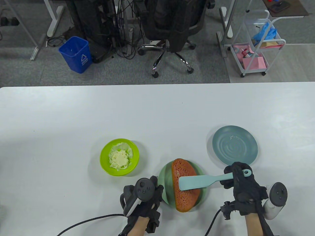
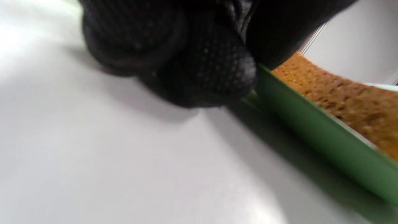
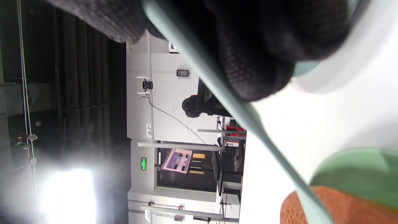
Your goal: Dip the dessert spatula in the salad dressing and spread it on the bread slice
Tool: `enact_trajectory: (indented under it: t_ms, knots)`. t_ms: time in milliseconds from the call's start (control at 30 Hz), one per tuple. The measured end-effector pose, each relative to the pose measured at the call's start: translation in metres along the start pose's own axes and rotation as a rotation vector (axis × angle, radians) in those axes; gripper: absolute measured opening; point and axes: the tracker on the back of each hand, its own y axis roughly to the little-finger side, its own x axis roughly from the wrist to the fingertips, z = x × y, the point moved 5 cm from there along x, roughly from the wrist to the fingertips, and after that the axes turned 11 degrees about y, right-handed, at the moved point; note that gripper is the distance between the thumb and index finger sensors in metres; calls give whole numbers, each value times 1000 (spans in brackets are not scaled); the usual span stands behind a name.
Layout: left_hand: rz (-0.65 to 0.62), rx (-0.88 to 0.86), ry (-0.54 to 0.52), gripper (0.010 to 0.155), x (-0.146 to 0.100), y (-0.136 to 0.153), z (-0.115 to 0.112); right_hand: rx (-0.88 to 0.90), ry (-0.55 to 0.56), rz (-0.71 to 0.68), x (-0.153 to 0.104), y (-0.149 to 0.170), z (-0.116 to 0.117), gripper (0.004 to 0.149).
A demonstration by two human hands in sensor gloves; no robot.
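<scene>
Table view: a white table (image 1: pixel 73 115) fills the lower frame; beyond its far edge lie grey carpet, a blue bin (image 1: pixel 75 54), a black office chair (image 1: pixel 172 29) and a white trolley (image 1: pixel 258 44). The bread slice (image 1: pixel 184 196) lies on a green plate (image 1: pixel 165 177) near the front edge. The right hand (image 1: pixel 242 186) grips the handle of the dessert spatula (image 1: pixel 196 182), fingers wrapped around it — the blade lies flat across the bread. The left hand (image 1: pixel 142 196) rests just beside the plate's left rim. A lime bowl (image 1: pixel 105 162) of salad dressing (image 1: pixel 119 159) stands to the left; a blue-grey plate (image 1: pixel 235 145) stands to the right.

Left wrist view: gloved fingertips (image 2: pixel 214 68) touch the green plate rim (image 2: pixel 311 124); whether they grip it cannot be told. Bread (image 2: pixel 348 99) shows above the rim, white surface below.

Right wrist view, turned sideways: fingers (image 3: pixel 255 62) close around the spatula handle (image 3: pixel 224 90), which runs down to the bread (image 3: pixel 342 205) — a dark room with white cabinets behind.
</scene>
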Motion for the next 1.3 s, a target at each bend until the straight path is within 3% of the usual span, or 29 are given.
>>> enact_trajectory:
  t_ms: [500, 1000, 1300]
  knots:
    - [-6, 30, -13, 58, -1, -2, 1, 32, 117, 59, 14, 11, -42, 38]
    - [-51, 138, -94, 58, -19, -17, 11, 74, 90, 51, 13, 9, -35, 40]
    - [-151, 277, -295, 61, -53, -29, 41, 199, 19, 42, 9, 5, -11, 46]
